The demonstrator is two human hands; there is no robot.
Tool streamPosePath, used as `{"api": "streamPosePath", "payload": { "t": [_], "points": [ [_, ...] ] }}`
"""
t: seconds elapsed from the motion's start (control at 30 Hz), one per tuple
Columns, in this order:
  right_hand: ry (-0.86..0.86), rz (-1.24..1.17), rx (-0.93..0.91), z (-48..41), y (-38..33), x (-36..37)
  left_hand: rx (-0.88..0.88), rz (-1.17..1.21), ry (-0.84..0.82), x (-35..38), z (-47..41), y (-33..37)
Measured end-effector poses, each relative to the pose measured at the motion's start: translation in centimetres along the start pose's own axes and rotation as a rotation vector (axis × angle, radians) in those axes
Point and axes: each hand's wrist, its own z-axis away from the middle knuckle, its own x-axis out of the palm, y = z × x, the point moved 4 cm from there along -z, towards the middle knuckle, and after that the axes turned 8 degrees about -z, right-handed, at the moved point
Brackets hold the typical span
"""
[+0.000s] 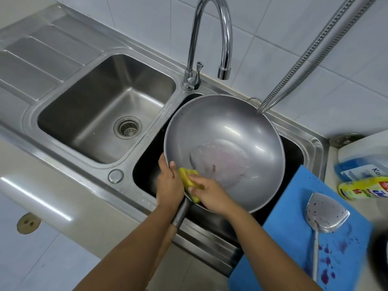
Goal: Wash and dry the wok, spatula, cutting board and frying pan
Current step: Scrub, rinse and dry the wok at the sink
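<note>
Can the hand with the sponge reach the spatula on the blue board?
Probably yes. The right hand holds the yellow sponge inside the wok, and the spatula lies uncovered on the blue cutting board on that same side. Nothing stands between them, but the sponge would have to be let go first.

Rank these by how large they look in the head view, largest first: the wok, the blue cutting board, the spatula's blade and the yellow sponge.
1. wok
2. blue cutting board, though it is cut off by the frame and nearer the camera, so its place against the wok is unsure
3. spatula's blade
4. yellow sponge, partly covered by the right hand
</note>
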Motion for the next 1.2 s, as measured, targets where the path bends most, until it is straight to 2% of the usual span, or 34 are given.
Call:
{"api": "streamPosePath", "payload": {
  "t": [0.2, 0.43, 0.6, 0.73, 0.87, 1.0, 1.1, 1.2],
  "points": [
    [-0.012, 0.167, 0.025, 4.0, 4.0, -3.3, 0.000, 0.053, -0.026, -0.1, 0.2, 0.1],
    [0.009, 0.124, -0.056, 0.3, 0.7, -0.5, -0.013, 0.049, -0.010, -0.1, 0.0, 0.1],
    [0.001, 0.318, -0.043, 1.3, 3.1, -2.9, -0.013, 0.052, -0.027, -0.2, -0.1, -0.2],
    [-0.142, 0.035, -0.019, 0.6, 0.6, -1.8, -0.015, 0.041, -0.010, -0.3, -0.3, -0.2],
    [0.012, -0.138, -0.154, -5.9, -4.0, -0.2, 0.008, 0.046, -0.013, -0.2, -0.3, -0.2],
    [0.304, -0.183, -0.321, -12.0, -7.7, -2.8, -0.002, 0.052, -0.028, -0.1, -0.4, -0.3],
    [0.469, -0.030, -0.437, -13.6, -9.1, -4.8, 0.011, 0.057, -0.028, -0.2, -0.4, -0.3],
    [0.403, 0.367, -0.652, -13.0, -8.8, -3.4, 0.009, 0.060, -0.038, -0.2, -0.5, -0.2]
  ]
}}
